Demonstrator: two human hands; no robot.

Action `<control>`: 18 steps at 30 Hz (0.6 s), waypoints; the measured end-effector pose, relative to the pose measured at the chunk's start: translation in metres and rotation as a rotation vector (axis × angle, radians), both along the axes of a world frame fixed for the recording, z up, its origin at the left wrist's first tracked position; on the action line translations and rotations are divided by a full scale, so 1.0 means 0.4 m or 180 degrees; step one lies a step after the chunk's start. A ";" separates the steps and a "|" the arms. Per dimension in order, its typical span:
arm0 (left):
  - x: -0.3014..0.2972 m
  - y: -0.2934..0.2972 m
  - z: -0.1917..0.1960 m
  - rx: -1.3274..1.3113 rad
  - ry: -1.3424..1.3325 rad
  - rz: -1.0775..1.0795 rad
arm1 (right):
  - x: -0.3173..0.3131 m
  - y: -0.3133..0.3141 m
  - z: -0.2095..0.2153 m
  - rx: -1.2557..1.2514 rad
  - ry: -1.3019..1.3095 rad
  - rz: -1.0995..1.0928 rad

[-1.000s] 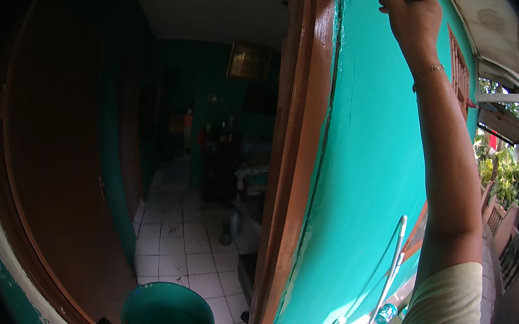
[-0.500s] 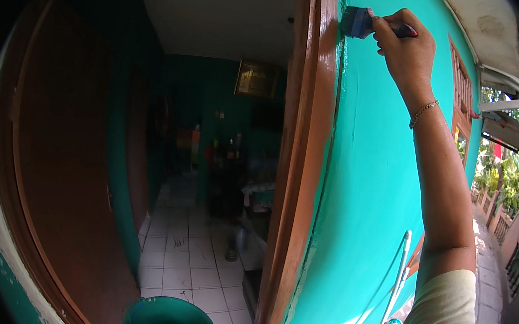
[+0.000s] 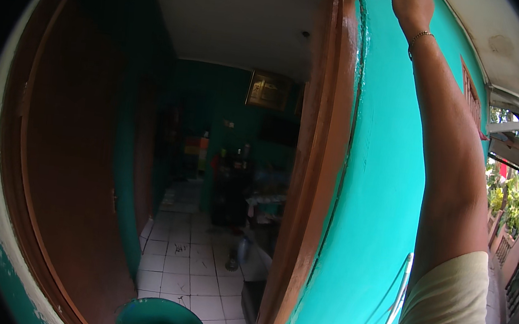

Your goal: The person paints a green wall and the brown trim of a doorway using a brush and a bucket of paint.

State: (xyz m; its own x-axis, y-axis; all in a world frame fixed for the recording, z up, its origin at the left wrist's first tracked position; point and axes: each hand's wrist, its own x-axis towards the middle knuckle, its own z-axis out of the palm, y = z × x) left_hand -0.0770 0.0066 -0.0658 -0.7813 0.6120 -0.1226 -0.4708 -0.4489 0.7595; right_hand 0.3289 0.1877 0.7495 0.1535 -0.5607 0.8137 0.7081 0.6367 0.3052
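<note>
My right hand [image 3: 414, 11] is raised to the top edge of the view, beside the brown door frame [image 3: 315, 167]. Its fingers are closed on a paintbrush, of which only a dark sliver shows; the bristles are cut off by the edge. Behind the hand is the turquoise wall [image 3: 384, 161], with a dark, rough seam where it meets the frame. A bracelet circles my right wrist. Low in the view stands a green bucket [image 3: 163, 321], its inside dark. My left hand is out of sight.
Through the doorway lie a white tiled floor [image 3: 190, 265] and dark furniture. A brown door [image 3: 72, 163] stands at the left. A pale pole [image 3: 395, 300] leans against the turquoise wall at the lower right. Farther right are a fence and plants [image 3: 505, 201].
My right hand has moved up with the paintbrush, which now lies almost wholly beyond the top edge. The doorway and wall have shifted slightly right and down in the view.
</note>
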 end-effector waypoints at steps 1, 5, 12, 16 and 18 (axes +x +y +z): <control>-0.004 -0.001 -0.005 0.0049 0.0016 0.0045 | -0.007 0.002 0.023 -0.0084 0.0084 0.0029; -0.025 -0.011 -0.033 0.0224 -0.0104 0.0002 | -0.021 0.042 0.102 -0.0116 0.0059 0.0098; -0.037 0.004 -0.068 0.0002 0.0241 0.0429 | -0.002 0.103 0.106 -0.0111 0.0030 -0.0049; 0.010 -0.047 0.098 -0.0547 -0.0038 0.0189 | -0.018 0.029 0.033 -0.0566 0.0071 0.0264; -0.047 -0.026 -0.051 -0.0200 0.0010 0.0275 | 0.002 0.027 0.044 -0.0338 -0.0002 0.0480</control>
